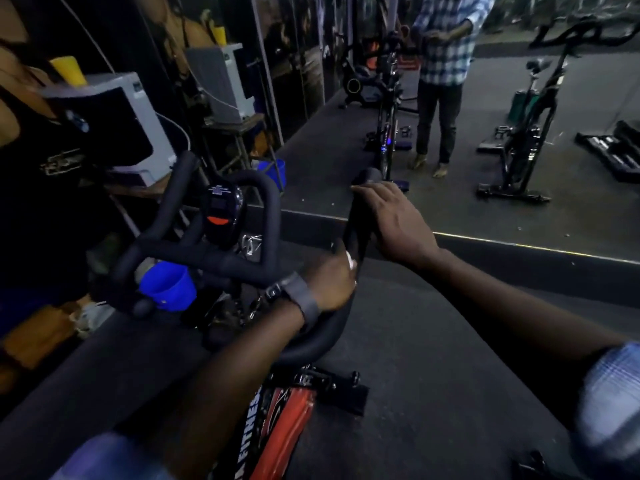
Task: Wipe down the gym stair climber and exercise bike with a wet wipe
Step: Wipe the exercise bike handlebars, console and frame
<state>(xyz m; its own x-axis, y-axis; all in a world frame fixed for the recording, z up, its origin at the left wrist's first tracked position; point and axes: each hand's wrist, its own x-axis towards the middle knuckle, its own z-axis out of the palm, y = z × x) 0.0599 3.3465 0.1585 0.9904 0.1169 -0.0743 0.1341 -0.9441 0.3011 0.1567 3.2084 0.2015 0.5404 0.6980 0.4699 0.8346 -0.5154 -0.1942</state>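
Observation:
The exercise bike's black handlebar (207,258) fills the middle of the view, above its orange and black frame (284,420). My left hand (329,285), with a grey watch on its wrist, grips the lower part of the right handlebar horn (355,233) and presses a small white wet wipe (350,260) against it. Only a bit of the wipe shows between the fingers. My right hand (398,223) holds the upper end of the same horn, fingers laid over it. The bike's console (221,213) sits between the bars. No stair climber is in view.
A blue cup (169,287) hangs at the left bar. A wall mirror (485,188) ahead reflects me and other bikes (533,133). A blue bucket (273,171) and a white and black machine (135,126) on a stand are at the left. The floor is dark rubber mat.

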